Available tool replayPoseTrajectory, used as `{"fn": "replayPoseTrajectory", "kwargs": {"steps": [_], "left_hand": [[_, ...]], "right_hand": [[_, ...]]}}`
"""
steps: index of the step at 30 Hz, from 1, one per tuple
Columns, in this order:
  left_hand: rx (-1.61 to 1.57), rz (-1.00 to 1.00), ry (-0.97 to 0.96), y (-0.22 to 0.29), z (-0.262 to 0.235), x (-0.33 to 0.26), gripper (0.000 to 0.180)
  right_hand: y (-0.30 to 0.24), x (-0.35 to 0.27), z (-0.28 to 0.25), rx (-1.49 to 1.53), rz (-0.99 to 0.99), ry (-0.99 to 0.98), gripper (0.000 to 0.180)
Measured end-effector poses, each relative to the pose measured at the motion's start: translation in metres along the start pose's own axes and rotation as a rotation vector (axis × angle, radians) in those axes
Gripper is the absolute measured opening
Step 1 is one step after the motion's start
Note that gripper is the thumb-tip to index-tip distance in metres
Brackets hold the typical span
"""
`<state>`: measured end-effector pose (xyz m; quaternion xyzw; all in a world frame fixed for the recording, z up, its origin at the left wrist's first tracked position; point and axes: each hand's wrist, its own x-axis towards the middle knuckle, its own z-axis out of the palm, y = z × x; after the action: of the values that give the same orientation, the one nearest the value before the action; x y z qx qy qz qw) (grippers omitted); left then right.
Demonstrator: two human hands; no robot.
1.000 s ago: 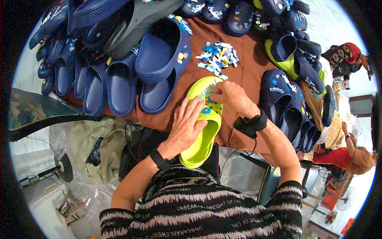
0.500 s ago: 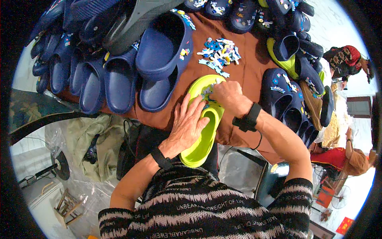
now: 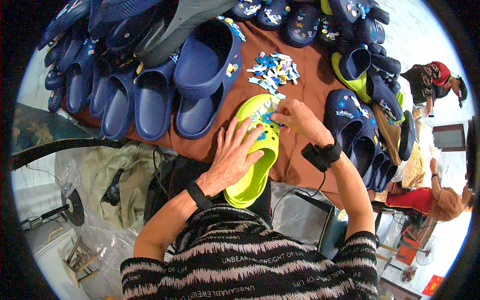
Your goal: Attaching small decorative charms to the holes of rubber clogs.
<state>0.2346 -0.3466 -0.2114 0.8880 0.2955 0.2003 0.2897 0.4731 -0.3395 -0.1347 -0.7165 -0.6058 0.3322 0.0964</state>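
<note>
A lime-green clog (image 3: 250, 185) lies toe-away at the table's front edge, its heel over my lap. My left hand (image 3: 227, 160) holds it, fingers spread across the upper and thumb by the foot opening. Small blue and white shoe charms (image 3: 259, 135) sit on the upper, some partly under my fingers. At the toe's right side, my right hand (image 3: 300, 120) is curled with its fingertips pinched beside a blue charm. Whatever lies between those fingertips is hidden. Beyond the toe is a loose pile of blue, white and yellow charms (image 3: 275, 70) on the brown cloth (image 3: 300, 165).
Navy clogs (image 3: 117, 107) are crowded along the left, and more navy clogs (image 3: 345, 110) line the right. Another lime-green clog (image 3: 342, 75) lies among those at the far right. A stool (image 3: 80, 260) stands on the floor at left. Two people are at the far right.
My right hand has drawn slightly right and opened from a fist to a pinch, uncovering more of the toe and its charms. The left hand stays on the clog.
</note>
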Motion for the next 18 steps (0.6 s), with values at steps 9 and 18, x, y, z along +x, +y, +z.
{"fn": "replayPoseTrajectory", "kwargs": {"steps": [9,18], "left_hand": [[-0.074,0.011,0.031,-0.002,0.002,0.001,0.056],[-0.05,0.011,0.015,-0.002,-0.001,0.001,0.059]], "right_hand": [[-0.003,-0.007,0.017,-0.315,-0.336,0.205,0.021],[0.018,-0.004,0.024,0.318,-0.187,0.172,0.017]]}}
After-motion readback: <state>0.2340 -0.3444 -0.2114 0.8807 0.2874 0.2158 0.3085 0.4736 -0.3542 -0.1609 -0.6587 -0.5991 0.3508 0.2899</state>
